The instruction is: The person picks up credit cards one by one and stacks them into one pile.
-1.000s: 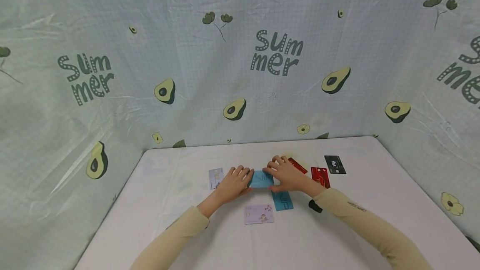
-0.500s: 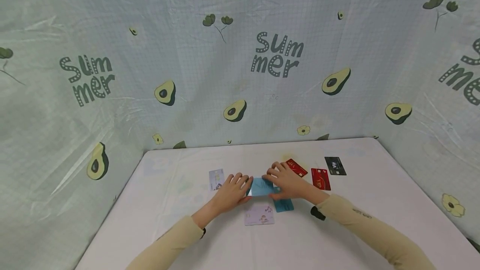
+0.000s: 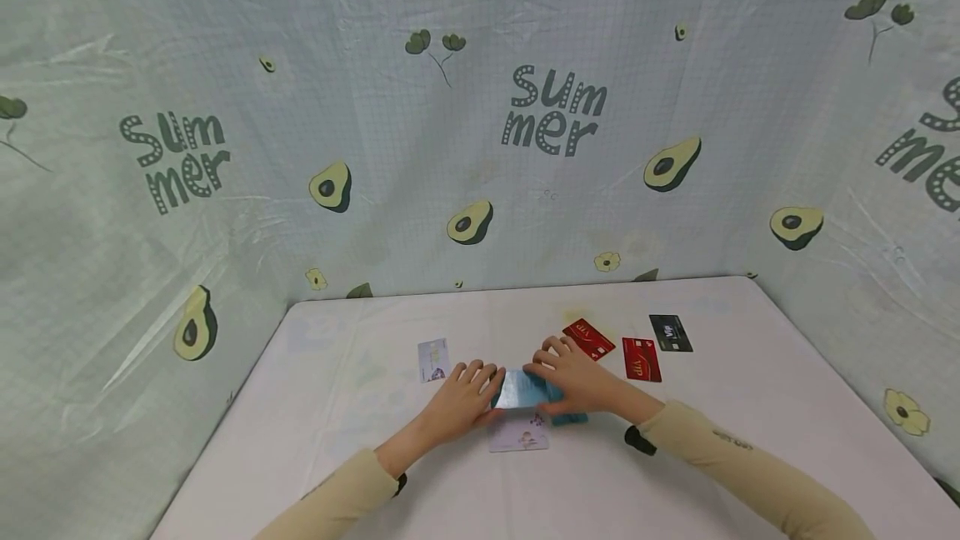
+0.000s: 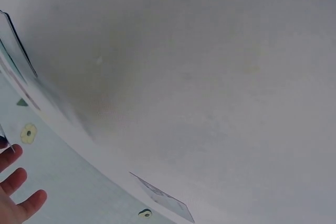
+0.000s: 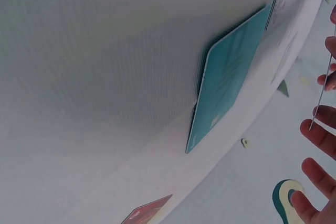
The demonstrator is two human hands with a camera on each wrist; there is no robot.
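A light blue card (image 3: 520,391) is held raised and level between the two hands. My left hand (image 3: 462,398) pinches its left edge between thumb and fingers, and my right hand (image 3: 576,378) pinches the right edge. Edge-on in the right wrist view, the card shows as a thin line between fingertips. Under the right hand lies a teal card (image 5: 231,77), mostly hidden in the head view. A pale lilac card (image 3: 519,436) with a small figure lies below the held card, its far part covered. Part of the left hand (image 4: 18,187) shows in the left wrist view.
Two red VIP cards (image 3: 588,338) lie beyond and right of the right hand, with a black VIP card (image 3: 671,332) farther right. Another pale card (image 3: 433,359) lies left of the left hand. Patterned sheeting (image 3: 397,132) surrounds the white table (image 3: 360,407).
Both hands have drawn the light blue card toward the body, over the lilac and teal cards. More of the farther red card now shows. The cards on the table stay put.
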